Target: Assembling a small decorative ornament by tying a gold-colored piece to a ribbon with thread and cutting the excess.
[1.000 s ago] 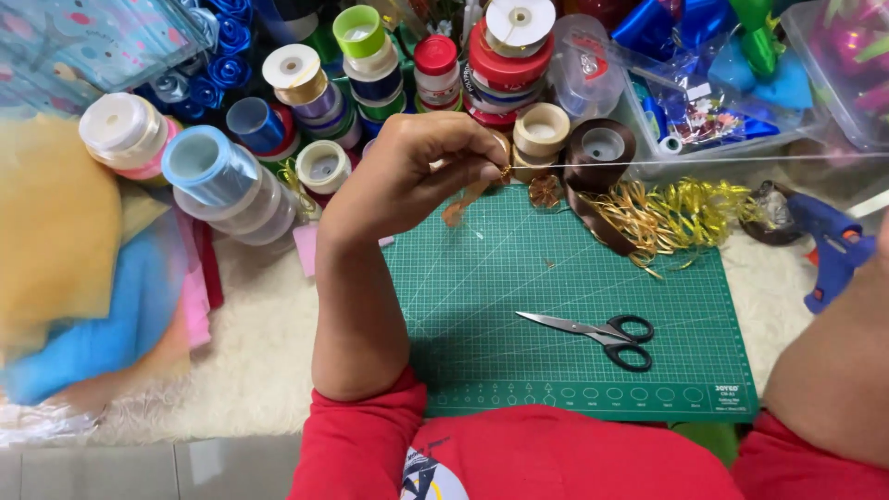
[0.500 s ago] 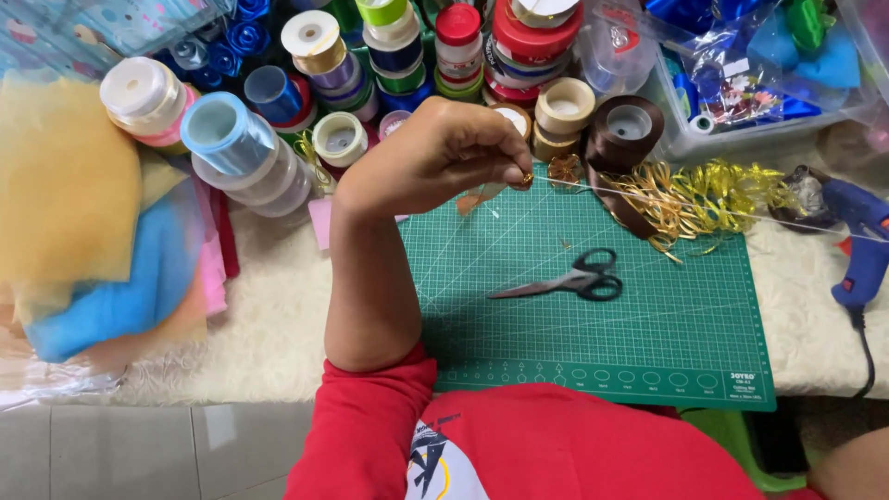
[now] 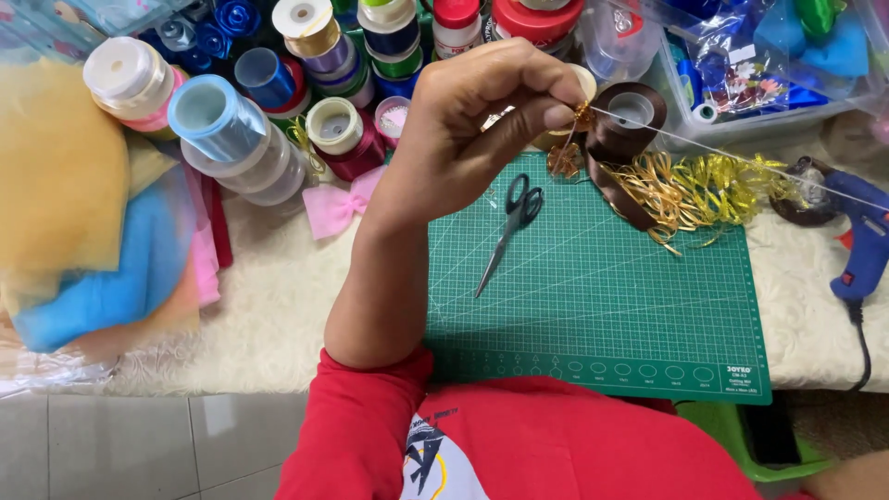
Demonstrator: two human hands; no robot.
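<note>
The left hand (image 3: 482, 120) is raised over the far edge of the green cutting mat (image 3: 602, 306), thumb and forefinger pinched on a small gold ribbon piece (image 3: 582, 116) and on a thin pale thread (image 3: 722, 153) that runs taut from the pinch toward 3 o'clock. The right hand is out of view, so its grip cannot be told. A second small gold bit (image 3: 563, 159), perhaps a folded bow, hangs or lies just below the pinch at 6 o'clock. The scissors (image 3: 507, 230) lie closed on the mat, handles toward 12 o'clock, near the wrist. A brown ribbon spool (image 3: 630, 116) stands just beside the fingertips at 3 o'clock, its tail trailing onto the mat, and a heap of curled gold ribbon (image 3: 704, 190) lies further toward 3 o'clock. A blue glue gun (image 3: 866, 245) rests on the worktop (image 3: 259, 315) at the mat's 3 o'clock side. At 9 to 11 o'clock stand many ribbon spools (image 3: 218, 116), with a small pink bow (image 3: 338, 206) and orange and blue tulle (image 3: 83, 231) beside them
</note>
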